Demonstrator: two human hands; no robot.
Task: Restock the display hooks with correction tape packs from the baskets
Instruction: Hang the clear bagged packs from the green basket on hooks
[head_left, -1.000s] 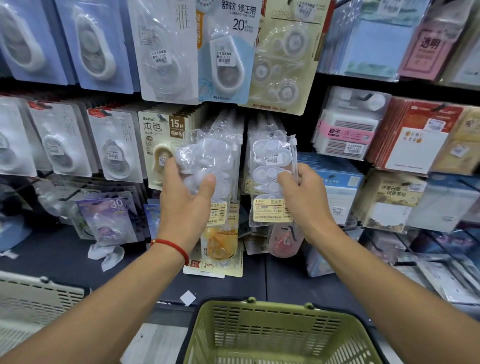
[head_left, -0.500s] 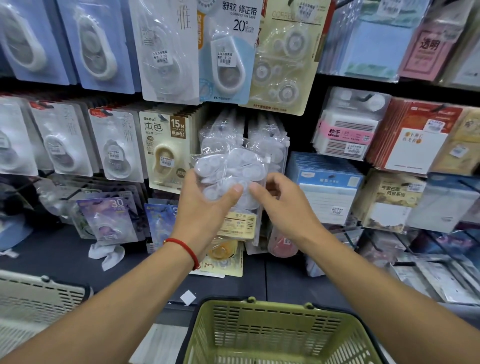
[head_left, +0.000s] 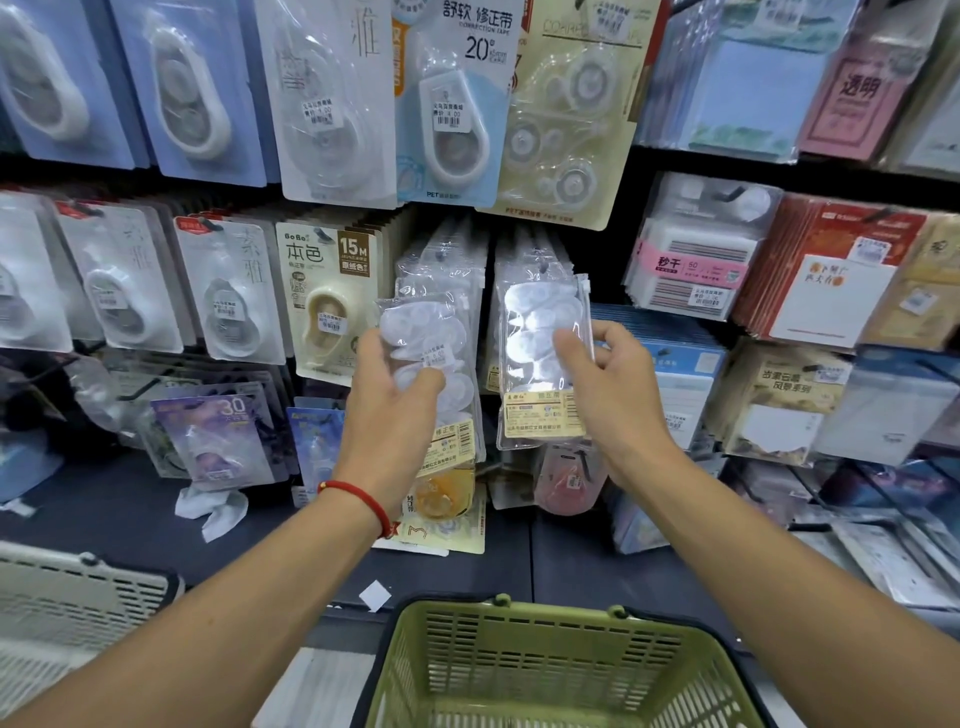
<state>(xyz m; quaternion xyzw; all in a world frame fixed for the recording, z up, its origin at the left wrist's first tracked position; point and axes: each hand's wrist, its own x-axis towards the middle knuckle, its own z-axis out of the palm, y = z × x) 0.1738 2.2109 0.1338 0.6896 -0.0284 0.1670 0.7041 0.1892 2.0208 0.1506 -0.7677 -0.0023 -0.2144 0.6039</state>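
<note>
Backdrop: store wall of hooks (head_left: 439, 255) hung with stationery.
Left hand (head_left: 390, 415): grips a stack of clear packs (head_left: 431, 364).
Right hand (head_left: 613, 384): pinches one pack (head_left: 543, 358); its hole should be lined up squarely with the hook.
Green basket (head_left: 550, 670): below.
</note>
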